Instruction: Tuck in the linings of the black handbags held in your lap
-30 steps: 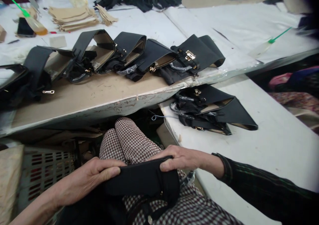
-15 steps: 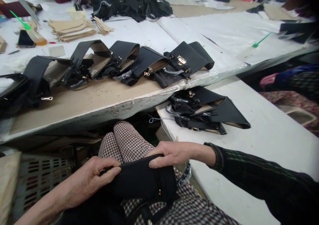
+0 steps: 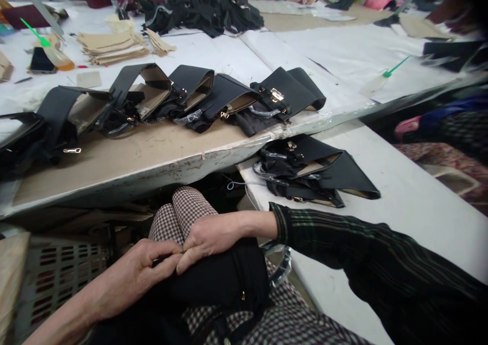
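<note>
A black bag (image 3: 221, 279) with a small gold zipper pull lies across my lap, over checked fabric. My left hand (image 3: 147, 268) pinches its upper edge between thumb and fingers. Right beside it, my right hand (image 3: 208, 238) grips the same edge, the fingertips of both hands touching or nearly so. A handle (image 3: 282, 268) wrapped in clear plastic sticks out at the bag's right side. The fingers' undersides and the bag's lower left part are hidden or dark.
Several black bags (image 3: 229, 98) line the near edge of the white table (image 3: 282, 45). More bags (image 3: 308, 167) lie on the white side table (image 3: 412, 207) at right. A plastic crate (image 3: 64, 274) stands at lower left. A person's patterned clothing shows at far right.
My right hand has slid left along the bag's edge to meet my left hand, its sleeve following. My left hand has hardly moved and still holds the edge.
</note>
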The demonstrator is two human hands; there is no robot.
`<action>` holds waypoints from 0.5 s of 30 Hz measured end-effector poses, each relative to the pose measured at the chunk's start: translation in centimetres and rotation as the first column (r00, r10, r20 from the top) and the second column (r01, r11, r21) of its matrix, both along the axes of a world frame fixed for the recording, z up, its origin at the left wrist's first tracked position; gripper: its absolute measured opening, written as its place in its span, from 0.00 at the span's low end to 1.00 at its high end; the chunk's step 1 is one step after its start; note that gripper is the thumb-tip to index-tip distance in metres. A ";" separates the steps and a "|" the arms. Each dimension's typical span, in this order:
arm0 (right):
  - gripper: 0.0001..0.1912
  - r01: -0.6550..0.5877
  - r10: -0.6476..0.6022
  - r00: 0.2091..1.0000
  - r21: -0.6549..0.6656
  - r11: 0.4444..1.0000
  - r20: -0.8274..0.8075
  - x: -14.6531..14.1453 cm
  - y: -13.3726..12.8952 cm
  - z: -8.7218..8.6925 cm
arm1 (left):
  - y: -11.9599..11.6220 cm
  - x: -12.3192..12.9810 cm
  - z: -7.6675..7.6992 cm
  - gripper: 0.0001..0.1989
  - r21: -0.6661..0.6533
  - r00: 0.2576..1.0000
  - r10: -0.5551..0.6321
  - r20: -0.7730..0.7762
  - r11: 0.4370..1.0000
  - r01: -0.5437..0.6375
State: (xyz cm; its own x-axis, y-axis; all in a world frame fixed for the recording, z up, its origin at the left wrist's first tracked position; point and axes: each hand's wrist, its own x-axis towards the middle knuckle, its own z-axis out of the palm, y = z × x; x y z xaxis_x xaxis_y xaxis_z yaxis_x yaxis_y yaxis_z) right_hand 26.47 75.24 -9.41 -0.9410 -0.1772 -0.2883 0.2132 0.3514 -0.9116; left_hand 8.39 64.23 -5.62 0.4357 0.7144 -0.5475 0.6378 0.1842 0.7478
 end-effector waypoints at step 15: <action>0.11 0.240 -0.161 0.964 -0.425 0.873 0.213 7.3 2.3 -0.4 | -0.5 -1.2 -2.2 0.13 -0.010 0.998 0.036 -0.055 0.999 -0.037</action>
State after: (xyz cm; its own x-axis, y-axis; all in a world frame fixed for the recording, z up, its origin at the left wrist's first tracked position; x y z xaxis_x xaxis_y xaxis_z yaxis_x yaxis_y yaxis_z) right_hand 33.82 77.55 -9.82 -0.9153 -0.1365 -0.3789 0.3970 -0.1478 -0.9058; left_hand 7.19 63.69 -7.82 0.3784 0.7229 -0.5781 0.6707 0.2162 0.7095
